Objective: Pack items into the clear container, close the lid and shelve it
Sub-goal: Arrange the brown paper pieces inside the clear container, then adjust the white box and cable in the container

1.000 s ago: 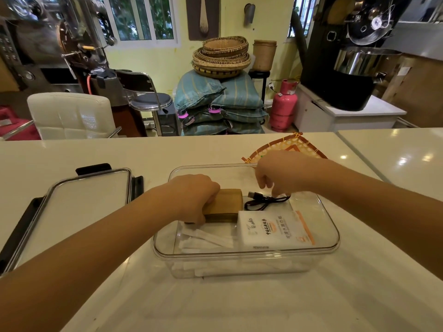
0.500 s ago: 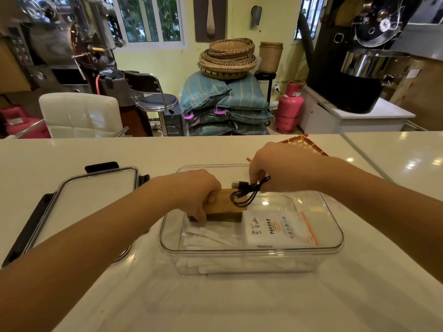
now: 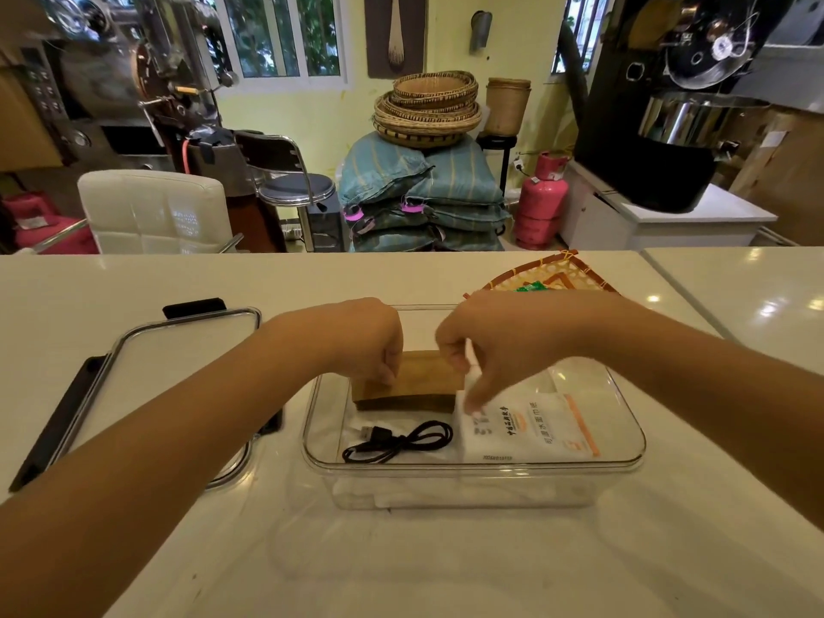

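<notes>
The clear container (image 3: 472, 469) stands open on the white counter in front of me. Inside lie a wooden block (image 3: 421, 382) at the back, a coiled black cable (image 3: 401, 440) at the front left, and a white tissue pack (image 3: 533, 432) on the right. White paper sachets lie underneath. My left hand (image 3: 359, 339) grips the block's left end. My right hand (image 3: 495, 345) reaches down beside the block's right end, its fingers pinching the pack's far left corner. The container's lid (image 3: 178, 363), with black clips, lies flat to the left.
A woven tray (image 3: 559, 276) with a small green packet (image 3: 530, 286) sits just behind the container on the right. Beyond the counter's far edge are a white chair (image 3: 156, 211), a stool, stacked sacks with baskets, a pink gas cylinder and roasting machines.
My right hand lifted the black cable from the container's back, let it go at the front left, and moved onto the tissue pack. My left hand stayed on the wooden block.
</notes>
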